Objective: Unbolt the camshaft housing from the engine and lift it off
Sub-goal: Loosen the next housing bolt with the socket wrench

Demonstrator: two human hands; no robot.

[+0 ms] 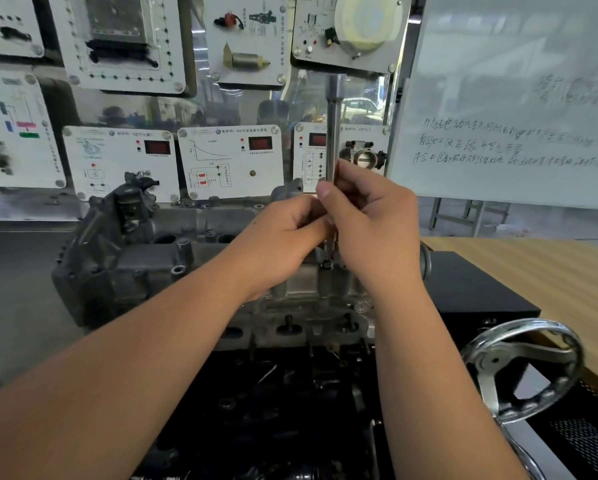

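Nearest to you, the lower part of the engine is dark and hard to make out, and the bottom edge cuts it off. At your right, a shiny handwheel stands beside a black box; its lower rim runs out of view.

Both your forearms reach forward and meet over the camshaft housing, the grey casting that sits on top of the engine, in the middle of the view. Your left hand has its fingers curled around the lower part of a long metal tool shaft, but your right hand covers the exact contact. Your right hand holds the same shaft a little higher, thumb and fingers closed around it. So each grip is clamped on the shaft, which stands almost upright. Its lower tip is mostly hidden behind your hands, just above the housing.

To the right lies a wooden surface. Farther back, a wall carries white training panels with red displays. A whiteboard with blurred handwriting stands at the right.
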